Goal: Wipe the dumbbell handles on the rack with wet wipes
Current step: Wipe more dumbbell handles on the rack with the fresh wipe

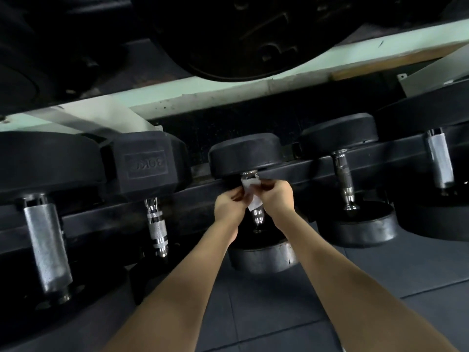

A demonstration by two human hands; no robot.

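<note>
White and crumpled, the wet wipe [250,196] is being held round the upper part of a chromed dumbbell handle [258,217], which is being carried across the dark rail [106,214] of the rack, about midway along the rail's visible length. The wipe is being pinched from both sides: it is being gripped by the curled fingers of the left hand [228,205] on one side and by those of the right hand [276,195] on the other. Below the wipe a short, bright stretch of handle is being left bare, down to the near round black head [264,257]. Above it a thin chrome collar is being shown just under the far head [245,153].

Room is being left on either side. A slimmer knurled handle [157,229] is being kept well apart to the left, and another chromed handle [342,174] is being kept apart to the right, with open rail between them. Overhead, the space is being closed in by a pale green beam [228,90] and a large black plate [241,34]. Beneath the forearms, dark floor tiles [380,288] are being shown beyond the rack's front edge.
</note>
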